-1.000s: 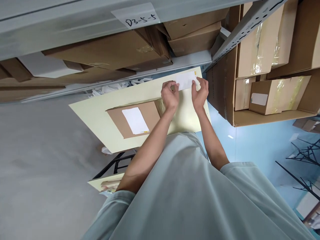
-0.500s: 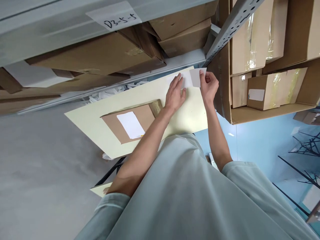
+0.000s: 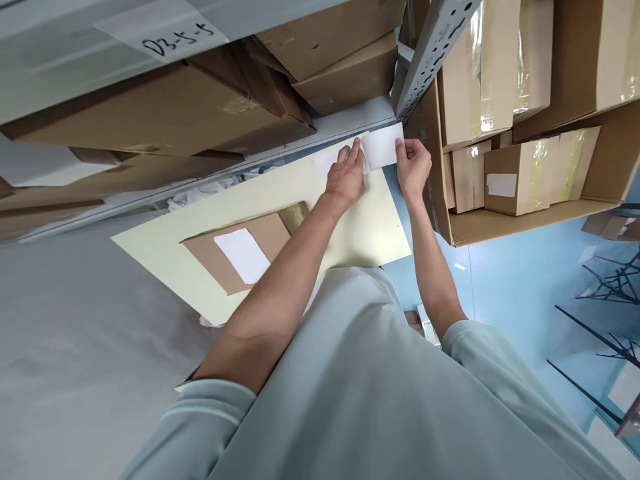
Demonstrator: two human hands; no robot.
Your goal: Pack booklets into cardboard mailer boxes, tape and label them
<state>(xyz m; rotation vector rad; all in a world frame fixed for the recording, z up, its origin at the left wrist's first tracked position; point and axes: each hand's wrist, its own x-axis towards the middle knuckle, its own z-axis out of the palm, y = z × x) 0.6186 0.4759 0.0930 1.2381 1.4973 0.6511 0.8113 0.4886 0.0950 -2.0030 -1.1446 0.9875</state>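
My left hand [image 3: 347, 175] lies with its fingers extended, pressing on white paper near the far edge of a pale yellow tabletop [image 3: 375, 230]. To its right, my right hand [image 3: 415, 165] pinches the edge of a white paper label [image 3: 384, 145] between thumb and fingers. The label stretches between the two hands, past the table's corner, its left end beside my left fingertips. More white paper [image 3: 325, 164] shows to the left of that hand, partly covered by it. A flat cardboard box [image 3: 205, 259] bearing a white label [image 3: 243, 256] rests on the table, partly behind my left forearm.
A metal shelf [image 3: 125, 27] loaded with cardboard boxes [image 3: 165, 110] runs along the far side. Beside my right hand, an upright perforated post [image 3: 433, 57] stands near a large open carton [image 3: 530, 220] containing several taped boxes. Black metal legs [image 3: 590, 393] are at the far right.
My right hand has raised and turned the label, which now shows a brighter, longer face between the hands. My left hand stays on the paper. The view has shifted slightly.
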